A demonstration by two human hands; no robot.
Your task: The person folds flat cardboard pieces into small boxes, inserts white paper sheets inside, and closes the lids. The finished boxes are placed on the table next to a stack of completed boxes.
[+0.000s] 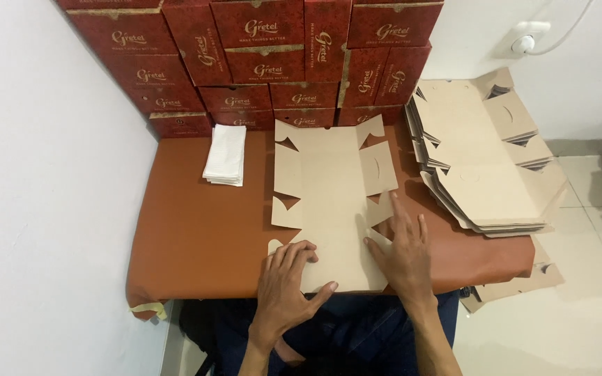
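One flat box blank (329, 202), unfolded tan cardboard with flaps cut down both long sides, lies on the brown desk (196, 230), its near end at the desk's front edge. Left hand (288, 282) sits on the blank's near-left corner, fingers curled over the corner flap, thumb stretched along the blank's near edge; a loose fold-grip, not a closed fist. Right hand (404, 251) lies open and flat, palm down, fingers spread, pressing the blank's near-right flap; it grips nothing.

Right of the blank: one fanned stack of flat blanks (485, 163), touching or nearly touching the blank's right flaps, overhanging the desk's right edge. Count in the stack can't be told. A few more blanks (524, 282) lie on the floor below it.

Left of the blank: one small pile of white paper sheets (225, 154), apart from it, bare desk in front.

Behind the blank: red printed boxes (259, 63) stacked against the wall, about fifteen visible, closing off the far edge.
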